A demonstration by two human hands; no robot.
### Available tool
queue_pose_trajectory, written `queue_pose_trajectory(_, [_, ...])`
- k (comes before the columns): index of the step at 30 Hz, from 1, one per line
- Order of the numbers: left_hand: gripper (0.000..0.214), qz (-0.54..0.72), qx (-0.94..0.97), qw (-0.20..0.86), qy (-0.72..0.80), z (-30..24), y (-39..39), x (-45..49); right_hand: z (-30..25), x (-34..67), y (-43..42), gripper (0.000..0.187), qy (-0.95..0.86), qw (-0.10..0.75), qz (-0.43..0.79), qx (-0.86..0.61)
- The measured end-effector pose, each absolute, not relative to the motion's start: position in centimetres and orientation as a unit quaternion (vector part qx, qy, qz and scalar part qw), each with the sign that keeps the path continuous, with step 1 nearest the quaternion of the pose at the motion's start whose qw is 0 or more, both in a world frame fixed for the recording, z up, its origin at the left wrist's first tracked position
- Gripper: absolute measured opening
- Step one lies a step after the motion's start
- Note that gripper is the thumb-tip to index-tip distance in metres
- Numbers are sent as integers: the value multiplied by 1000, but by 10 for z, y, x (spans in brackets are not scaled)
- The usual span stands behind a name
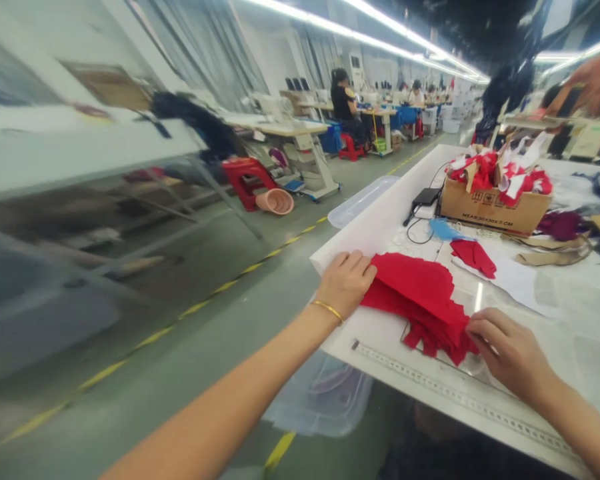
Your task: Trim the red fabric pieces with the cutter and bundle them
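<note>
Lower centre of the frame: a stack of red cut fabric pieces [420, 300] lies on the white tabletop [555, 307]. The left hand [345, 283] presses its left end, fingers curled on it; the right hand [505, 350] pinches its lower right corner.

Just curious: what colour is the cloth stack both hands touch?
The cloth stack is plain red, clearest in the head view.

White table [375, 233] with a stack of red fabric pieces [420, 293], cardboard box [495, 207], ruler [455, 393], black adapter [427, 196].
</note>
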State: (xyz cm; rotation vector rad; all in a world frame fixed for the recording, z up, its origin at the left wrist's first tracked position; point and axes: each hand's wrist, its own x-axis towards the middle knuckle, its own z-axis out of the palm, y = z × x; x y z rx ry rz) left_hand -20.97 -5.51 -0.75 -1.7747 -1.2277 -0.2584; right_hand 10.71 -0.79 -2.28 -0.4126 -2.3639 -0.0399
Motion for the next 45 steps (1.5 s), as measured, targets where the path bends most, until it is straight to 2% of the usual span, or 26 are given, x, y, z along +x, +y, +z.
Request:
queue_pose_trajectory(5, [22, -116, -716, 451, -520, -27, -64, -209, -35, 105, -12, 13, -917, 368, -5, -156])
queue_pose_trajectory(17, [20, -111, -707, 450, -535, -25, -72, -209, -32, 108, -7, 14, -904, 382, 15, -193])
queue_pose_trajectory(23, [11, -168, -717, 428, -524, -13, -77, -199, -28, 122, -4, 12, -892, 398, 8, -215])
queue_pose_trajectory(29, [11, -253, -759, 350, -487, 2, -82, -167, -20, 158, 3, 9, -863, 421, -26, -276])
queue_pose_trajectory(34, [14, -324, -801, 216, -455, 4, -86, -129, -16, 191, 7, 7, -828, 428, -64, -356])
queue_pose_trajectory(40, [12, -400, -823, -108, -388, 2, -89, -69, -7, 221, 14, 19, -779, 436, -144, -428])
queue_pose_trajectory(45, [20, -392, -783, -309, -372, -9, -65, -32, -8, 235, 23, 24, -734, 448, -116, -497])
